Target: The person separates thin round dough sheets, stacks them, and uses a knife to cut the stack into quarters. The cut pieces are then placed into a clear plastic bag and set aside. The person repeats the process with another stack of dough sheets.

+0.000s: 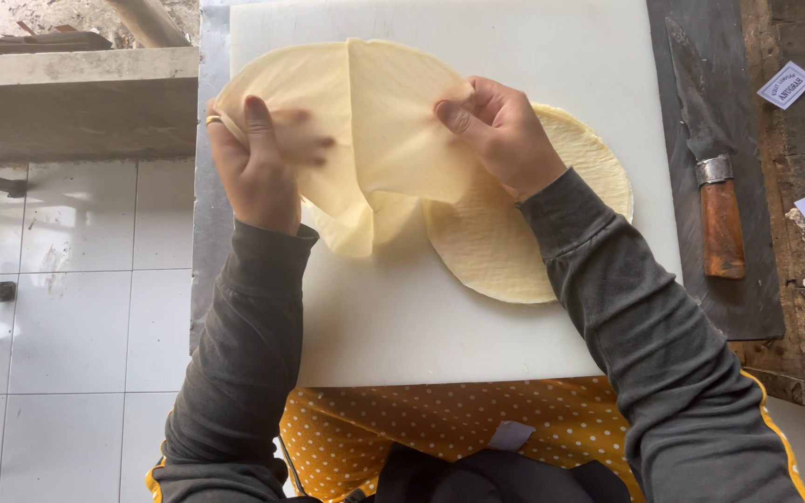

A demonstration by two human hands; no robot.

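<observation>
Dough sheet [375, 121], thin and pale yellow, hangs above the white cutting board [440, 326] as your left hand [258, 172] and right hand [505, 135] pinch its edges between thumb and fingers; small white paper labels [787, 84] lie at right beside a wooden-handled knife [715, 186].

so the surface [211, 233] is a grey metal top with a big white cutting board [402, 317] mid-frame, a stack of thin pale round sheets [505, 251] flat on it. Right of the board a wooden-handled knife [715, 177] sits on a dark slab [757, 307]
</observation>
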